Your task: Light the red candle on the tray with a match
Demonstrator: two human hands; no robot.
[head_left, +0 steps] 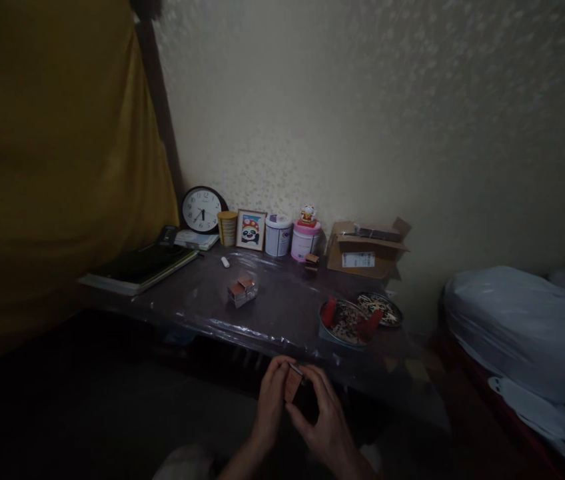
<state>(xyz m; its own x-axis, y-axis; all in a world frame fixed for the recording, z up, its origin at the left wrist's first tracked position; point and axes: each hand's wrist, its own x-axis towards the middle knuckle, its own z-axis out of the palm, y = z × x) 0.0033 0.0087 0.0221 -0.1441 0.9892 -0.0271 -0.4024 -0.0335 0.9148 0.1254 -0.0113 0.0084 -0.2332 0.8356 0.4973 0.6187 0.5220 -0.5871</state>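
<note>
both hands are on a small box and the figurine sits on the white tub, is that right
Not quite: the head view shows the figurine on the pink tub, not the white tub. The left hand and right hand are indeed on a small box.

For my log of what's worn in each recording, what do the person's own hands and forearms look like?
Both the left hand and right hand are ungloved, and no sleeve or watch shows on the part of the forearms in view. The picture is too dim to tell rings or small markings.
</note>
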